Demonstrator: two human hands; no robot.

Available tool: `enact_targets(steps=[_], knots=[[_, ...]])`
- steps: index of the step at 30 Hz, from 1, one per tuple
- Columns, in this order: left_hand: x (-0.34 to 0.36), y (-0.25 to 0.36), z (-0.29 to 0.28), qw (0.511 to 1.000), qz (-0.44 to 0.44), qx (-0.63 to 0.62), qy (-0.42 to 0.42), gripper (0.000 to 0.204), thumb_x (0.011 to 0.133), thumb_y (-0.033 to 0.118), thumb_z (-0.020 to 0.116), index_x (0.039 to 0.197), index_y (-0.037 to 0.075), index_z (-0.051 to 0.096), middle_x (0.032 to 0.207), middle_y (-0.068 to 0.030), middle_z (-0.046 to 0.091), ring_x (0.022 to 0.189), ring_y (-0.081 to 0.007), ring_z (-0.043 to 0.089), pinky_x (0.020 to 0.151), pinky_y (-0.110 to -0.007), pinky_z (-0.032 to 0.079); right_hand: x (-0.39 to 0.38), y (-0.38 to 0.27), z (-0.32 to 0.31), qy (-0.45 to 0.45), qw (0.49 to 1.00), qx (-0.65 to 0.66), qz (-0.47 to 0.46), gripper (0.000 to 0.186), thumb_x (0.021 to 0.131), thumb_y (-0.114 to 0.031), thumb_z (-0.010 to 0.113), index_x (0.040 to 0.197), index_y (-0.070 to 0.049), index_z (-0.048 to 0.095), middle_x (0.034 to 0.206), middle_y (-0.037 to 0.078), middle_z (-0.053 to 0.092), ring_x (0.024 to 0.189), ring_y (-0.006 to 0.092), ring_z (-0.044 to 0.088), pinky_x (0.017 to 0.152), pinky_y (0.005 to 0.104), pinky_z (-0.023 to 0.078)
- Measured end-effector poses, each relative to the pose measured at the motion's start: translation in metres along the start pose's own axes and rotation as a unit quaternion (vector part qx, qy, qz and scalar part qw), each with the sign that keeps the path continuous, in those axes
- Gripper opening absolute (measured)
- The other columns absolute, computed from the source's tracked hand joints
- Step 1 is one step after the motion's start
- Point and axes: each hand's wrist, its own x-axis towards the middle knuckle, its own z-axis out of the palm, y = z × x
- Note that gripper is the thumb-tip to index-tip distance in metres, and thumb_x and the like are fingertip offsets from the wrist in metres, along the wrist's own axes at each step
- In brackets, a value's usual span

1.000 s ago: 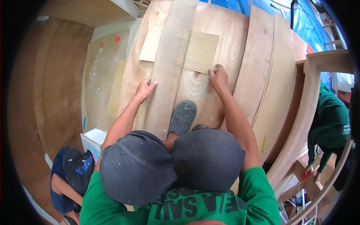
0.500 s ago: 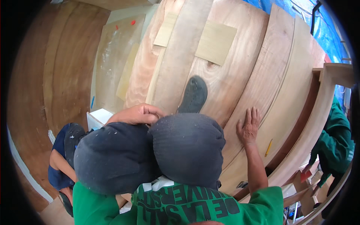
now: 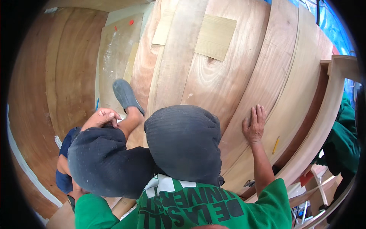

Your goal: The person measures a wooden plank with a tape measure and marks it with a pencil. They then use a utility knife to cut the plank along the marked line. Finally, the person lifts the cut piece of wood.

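My right hand (image 3: 254,126) lies flat on the plywood boards (image 3: 244,147), fingers stretched out and holding nothing. A yellow pencil (image 3: 275,145) rests on the boards beside my right forearm. My left hand (image 3: 103,116) hangs past my bent left knee, its fingers curled in; no object shows in it, and the palm is hidden. Close to that hand is my left foot in a grey shoe (image 3: 127,95). Further off, a thin square wood piece (image 3: 215,37) lies on a wide panel with a knot, near a long narrow board (image 3: 182,53).
A raised wooden frame (image 3: 318,114) curves along the right. Beyond it are a person in green (image 3: 341,149) and a blue tarp (image 3: 335,28). Brown wood panels (image 3: 74,68) stand at the left, near another person's dark blue clothing (image 3: 64,181).
My left foot has come into sight at the left, while the dark shoe ahead of my knees has gone from view. My left hand and knee have shifted left. My right hand stays on the board.
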Motion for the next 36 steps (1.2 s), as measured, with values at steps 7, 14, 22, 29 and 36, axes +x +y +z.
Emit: enact_targets(steps=[7, 14, 22, 29, 36], knots=[[0.06, -0.05, -0.038, 0.997, -0.051, -0.054, 0.011, 0.036, 0.102, 0.03, 0.06, 0.123, 0.001, 0.062, 0.092, -0.0072, 0.069, 0.078, -0.0139, 0.067, 0.072, -0.028, 0.056, 0.001, -0.004, -0.001, -0.005, 0.999, -0.029, 0.016, 0.055, 0.081, -0.009, 0.065, 0.134, 0.0, 0.053, 0.145, 0.022, 0.046, 0.139, 0.0427, 0.039, 0.116, 0.0536, 0.032], [0.125, -0.055, -0.068, 0.989, -0.017, 0.075, 0.125, 0.037, 0.096, 0.018, 0.066, 0.129, 0.002, 0.061, 0.101, -0.0066, 0.068, 0.082, -0.0128, 0.066, 0.075, -0.027, 0.055, 0.055, -0.073, 0.017, 0.038, 0.996, 0.018, 0.073, 0.04, 0.086, -0.011, 0.068, 0.123, 0.002, 0.059, 0.127, 0.021, 0.058, 0.119, 0.0383, 0.056, 0.102, 0.0448, 0.045], [0.203, -0.008, -0.068, 0.835, 0.275, 0.41, 0.242, 0.036, 0.093, 0.022, 0.065, 0.122, 0.0, 0.064, 0.11, -0.0177, 0.067, 0.098, -0.0326, 0.066, 0.087, -0.04, 0.051, 0.243, -0.2, 0.094, -0.262, 0.957, 0.108, -0.063, 0.04, 0.09, -0.033, 0.069, 0.113, -0.001, 0.062, 0.107, 0.019, 0.066, 0.102, 0.0351, 0.065, 0.088, 0.0426, 0.052], [0.34, 0.088, -0.069, 0.671, 0.516, 0.477, 0.235, 0.034, 0.094, 0.024, 0.063, 0.124, 0.007, 0.061, 0.128, -0.0109, 0.06, 0.123, -0.0305, 0.053, 0.103, -0.041, 0.043, 0.348, -0.279, 0.145, -0.382, 0.92, -0.051, 0.07, 0.1, 0.082, -0.056, 0.073, 0.153, -0.002, 0.027, 0.142, 0.033, 0.041, 0.134, 0.0472, 0.04, 0.102, 0.0563, 0.044], [0.439, 0.096, -0.09, 0.584, 0.552, 0.537, 0.257, 0.043, 0.094, 0.032, 0.062, 0.134, 0.016, 0.058, 0.14, -0.0044, 0.053, 0.136, -0.0281, 0.042, 0.113, -0.046, 0.032, 0.319, -0.327, 0.202, -0.228, 0.928, -0.078, 0.284, 0.125, 0.07, -0.062, 0.08, 0.159, -0.006, 0.012, 0.162, 0.027, 0.006, 0.145, 0.0561, 0.01, 0.101, 0.0765, 0.035]])
